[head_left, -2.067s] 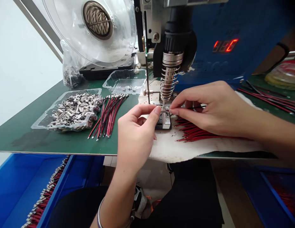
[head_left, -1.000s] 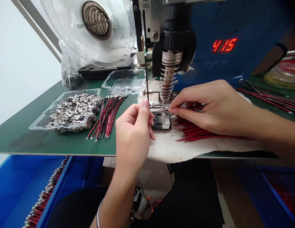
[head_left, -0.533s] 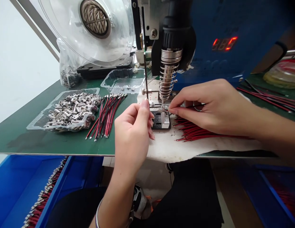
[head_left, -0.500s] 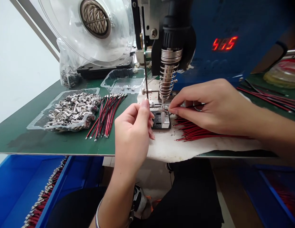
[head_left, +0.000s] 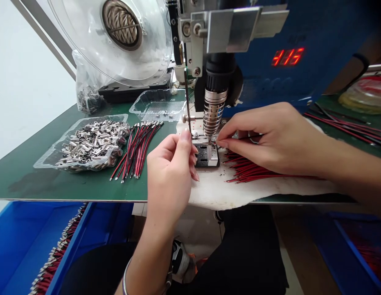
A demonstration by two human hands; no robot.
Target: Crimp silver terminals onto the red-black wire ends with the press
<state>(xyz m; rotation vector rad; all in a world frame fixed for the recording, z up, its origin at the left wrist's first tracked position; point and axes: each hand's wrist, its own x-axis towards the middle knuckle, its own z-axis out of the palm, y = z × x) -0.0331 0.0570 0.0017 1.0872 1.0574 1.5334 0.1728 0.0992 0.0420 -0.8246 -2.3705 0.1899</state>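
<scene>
My right hand (head_left: 267,139) pinches a thin dark wire (head_left: 254,136) between thumb and index finger, its end at the small metal fixture (head_left: 212,155) under the soldering iron. The spring-wrapped soldering iron (head_left: 213,110) points down with its tip at the fixture, just left of my right fingertips. On the fixture's left side, my left hand (head_left: 174,164) is closed, thumb pressed against the bent index finger. Whatever it may hold is hidden. Red and black wires (head_left: 245,168) lie in a bundle below my right hand on a white cloth (head_left: 221,194).
To the left stands a clear tray (head_left: 44,162) heaped with metal connectors, beside a bundle of wires with connectors (head_left: 138,151). Behind are another clear tray (head_left: 159,107) and a large clear reel (head_left: 82,37). A blue bin (head_left: 21,237) sits below the table edge.
The soldering head has come down, and its metal bracket now shows at the top. The red display's digits have changed. Both hands hold almost the same place.
</scene>
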